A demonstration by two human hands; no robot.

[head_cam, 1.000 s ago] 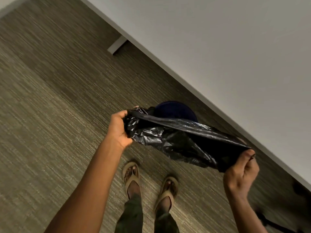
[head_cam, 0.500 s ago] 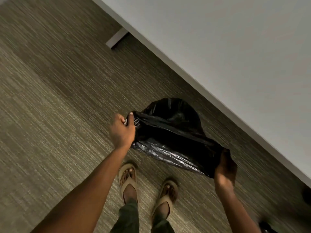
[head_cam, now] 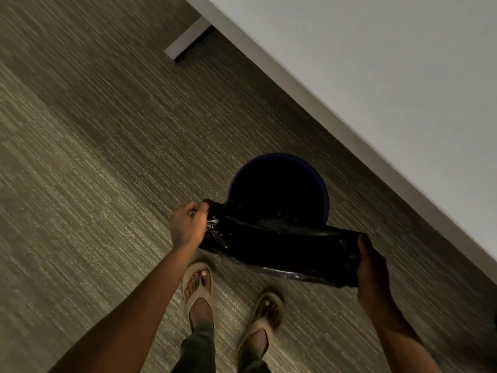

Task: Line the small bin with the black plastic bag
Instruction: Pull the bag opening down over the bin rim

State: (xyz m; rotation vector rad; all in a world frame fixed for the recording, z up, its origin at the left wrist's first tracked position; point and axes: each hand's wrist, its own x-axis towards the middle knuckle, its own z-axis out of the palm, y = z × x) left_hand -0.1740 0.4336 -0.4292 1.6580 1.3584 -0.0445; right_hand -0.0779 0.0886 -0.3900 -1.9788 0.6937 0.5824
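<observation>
The left hand (head_cam: 188, 227) and right hand (head_cam: 372, 267) each grip one end of the bag (head_cam: 282, 246), stretching it taut over the near rim of the bin (head_cam: 279, 160), likely to open its mouth.

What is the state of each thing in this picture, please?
black plastic bag: held stretched between both hands, over the near rim of the bin, not yet lining it
small bin: upright on the carpet, open, far rim bare
left hand: closed on the bag's left end
right hand: closed on the bag's right end
</observation>
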